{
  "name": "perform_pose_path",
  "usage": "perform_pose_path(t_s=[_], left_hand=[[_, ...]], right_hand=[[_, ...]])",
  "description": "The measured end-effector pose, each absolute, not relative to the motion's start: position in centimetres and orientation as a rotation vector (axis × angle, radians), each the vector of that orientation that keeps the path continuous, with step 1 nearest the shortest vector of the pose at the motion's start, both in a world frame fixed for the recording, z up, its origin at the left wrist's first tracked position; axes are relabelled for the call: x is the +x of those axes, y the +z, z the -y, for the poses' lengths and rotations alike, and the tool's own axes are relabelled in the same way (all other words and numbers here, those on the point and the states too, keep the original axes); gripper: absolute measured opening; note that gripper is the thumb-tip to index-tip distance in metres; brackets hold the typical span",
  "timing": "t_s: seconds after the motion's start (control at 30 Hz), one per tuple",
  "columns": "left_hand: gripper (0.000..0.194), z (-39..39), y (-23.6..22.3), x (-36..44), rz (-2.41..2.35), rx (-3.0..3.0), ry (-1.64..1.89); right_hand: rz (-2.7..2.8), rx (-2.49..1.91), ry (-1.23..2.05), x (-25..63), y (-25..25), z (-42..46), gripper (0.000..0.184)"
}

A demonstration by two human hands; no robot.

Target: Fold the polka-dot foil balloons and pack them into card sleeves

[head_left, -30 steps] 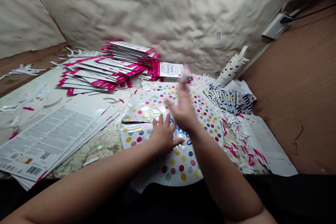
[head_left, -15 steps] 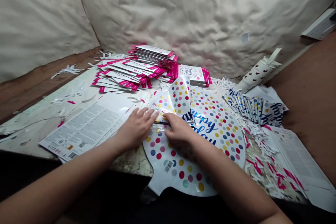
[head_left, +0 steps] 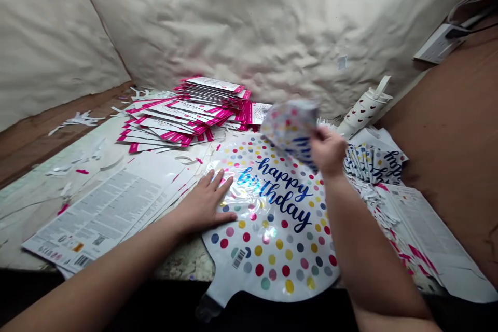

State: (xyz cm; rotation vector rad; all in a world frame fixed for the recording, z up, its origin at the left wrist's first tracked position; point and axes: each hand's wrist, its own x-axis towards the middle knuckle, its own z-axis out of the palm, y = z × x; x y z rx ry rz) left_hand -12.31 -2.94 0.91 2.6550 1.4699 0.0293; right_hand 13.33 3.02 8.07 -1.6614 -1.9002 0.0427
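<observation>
A round foil balloon (head_left: 272, 228) with coloured dots and blue "happy birthday" lettering lies flat on the bench, its neck tab pointing toward me. My left hand (head_left: 206, 202) rests flat on it, fingers spread. My right hand (head_left: 329, 151) is raised above the balloon's far edge. It pinches a crumpled, blurred dotted film (head_left: 290, 129) with blue lettering, which is probably a second foil layer or balloon. Its exact form is hard to tell.
A heap of pink-edged packaging cards (head_left: 187, 114) lies behind the balloon. Printed sheets (head_left: 105, 207) lie to its left, and a fanned stack of printed packets (head_left: 373, 163) to its right, among white and pink paper scraps. A heart-patterned white tube (head_left: 363, 111) stands behind.
My right hand has lifted the dotted film up and to the right, off the balloon, uncovering the lettering. My left hand has stayed on the balloon, now lying flat instead of holding the film.
</observation>
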Motion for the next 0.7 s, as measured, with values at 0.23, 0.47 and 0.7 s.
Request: perform_pose_path(t_s=[0.23,0.47,0.7], left_hand=[[0.079,1.3,1.8,-13.2,-1.500,2.476,0.029],[0.070,-0.1,2.2,-16.5,-1.692,2.180,0.548],[0.074,-5.5,1.7,-12.6,-1.368,2.171,0.788]], right_hand=[[1.807,-1.187,-0.109,20.1,12.4,2.6,0.019],[2.321,-0.972,0.688,20.0,0.6,8.2,0.025],[2.258,-0.921,0.800,20.8,-1.8,8.1,0.025]])
